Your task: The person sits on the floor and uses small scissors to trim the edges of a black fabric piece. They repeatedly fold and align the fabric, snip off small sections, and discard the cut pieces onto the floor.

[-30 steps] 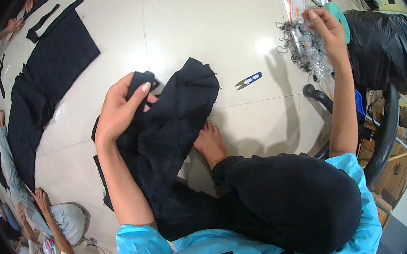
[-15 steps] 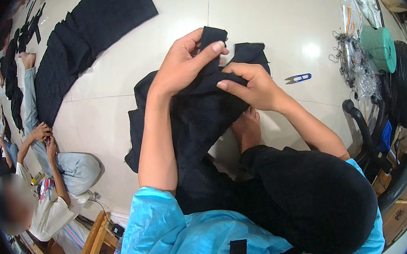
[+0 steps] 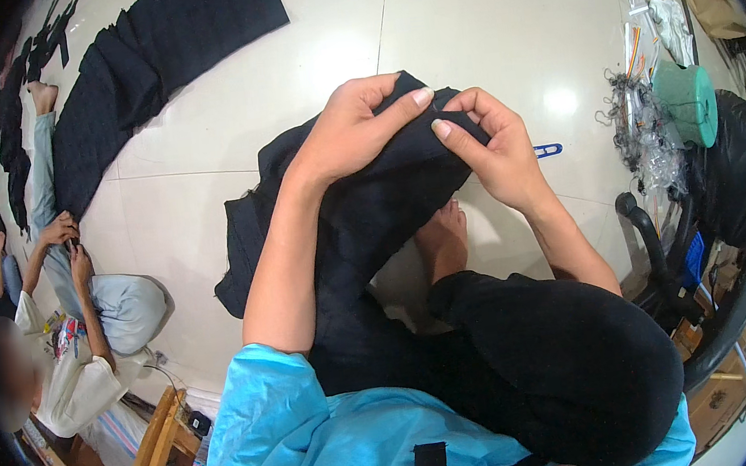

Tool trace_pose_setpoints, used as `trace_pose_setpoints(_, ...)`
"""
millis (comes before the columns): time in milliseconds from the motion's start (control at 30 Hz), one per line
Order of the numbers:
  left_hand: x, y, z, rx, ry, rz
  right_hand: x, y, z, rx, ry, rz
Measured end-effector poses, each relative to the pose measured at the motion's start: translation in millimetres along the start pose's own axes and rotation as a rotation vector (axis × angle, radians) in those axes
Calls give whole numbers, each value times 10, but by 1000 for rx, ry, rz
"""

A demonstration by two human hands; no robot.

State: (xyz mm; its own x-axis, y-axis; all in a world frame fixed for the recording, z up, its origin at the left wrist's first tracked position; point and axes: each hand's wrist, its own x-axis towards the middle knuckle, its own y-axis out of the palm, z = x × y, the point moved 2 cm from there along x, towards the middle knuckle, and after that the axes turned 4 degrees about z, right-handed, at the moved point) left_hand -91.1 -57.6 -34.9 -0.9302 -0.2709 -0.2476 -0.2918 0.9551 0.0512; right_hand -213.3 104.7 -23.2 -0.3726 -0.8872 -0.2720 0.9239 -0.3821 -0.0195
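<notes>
A piece of black cloth [image 3: 362,207] lies over my lap and the tiled floor, its far edge raised between my hands. My left hand [image 3: 361,131] pinches that edge between thumb and fingers. Just to its right, my right hand [image 3: 494,140] grips the same edge, thumb on top. The two thumbs are a short gap apart. Beyond my right hand, the blue handle of the thread snips [image 3: 548,150] shows on the floor; the hand hides the blades. My bare foot [image 3: 445,239] rests under the cloth's right side.
At left, another person [image 3: 79,351] sits on the floor, hands on a long black cloth [image 3: 167,55]. A green spool [image 3: 686,104] and tangled threads [image 3: 638,136] lie at right, near a black chair base [image 3: 728,325]. A wooden frame [image 3: 152,452] stands at lower left.
My hands have come closer together, and the raised flaps of cloth now form one edge held between them. My right hand has moved right and covers part of the snips.
</notes>
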Motion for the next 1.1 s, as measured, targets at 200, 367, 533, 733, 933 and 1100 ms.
trace_pose_setpoints(200,25,30,57,114,5,-141,-28,-10,-28,172,37,-41)
trace_pose_setpoints(367,-10,93,-68,270,39,-200,-34,19,-29,158,47,-41)
trace_pose_setpoints(533,-16,128,-36,247,61,-167,-19,38,-35,243,40,-68)
trace_pose_setpoints(733,-11,112,-7,229,55,-155,3,61,-14,267,47,-85)
trace_pose_setpoints(933,13,130,29,202,159,-203,38,77,-29,320,71,-77)
trace_pose_setpoints(1100,27,156,68,175,218,-227,36,77,-18,449,73,-80)
